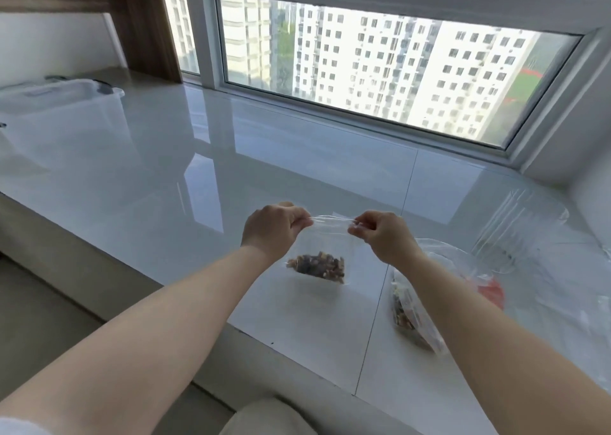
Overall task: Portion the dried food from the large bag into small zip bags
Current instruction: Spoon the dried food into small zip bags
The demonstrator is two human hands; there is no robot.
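A small clear zip bag [325,246] hangs above the white sill, with a dark mix of dried food [317,266] in its bottom. My left hand [272,228] pinches the bag's top left corner. My right hand [380,234] pinches the top right corner, and the zip strip is stretched between them. The large clear bag [415,315] of dried food lies on the sill to the right, partly hidden under my right forearm.
A red piece [492,291] lies beside the large bag, under clear plastic. More crumpled clear plastic [519,229] sits at the far right. A translucent lidded storage box [56,110] stands at the far left. The glossy white sill [198,157] runs along a wide window.
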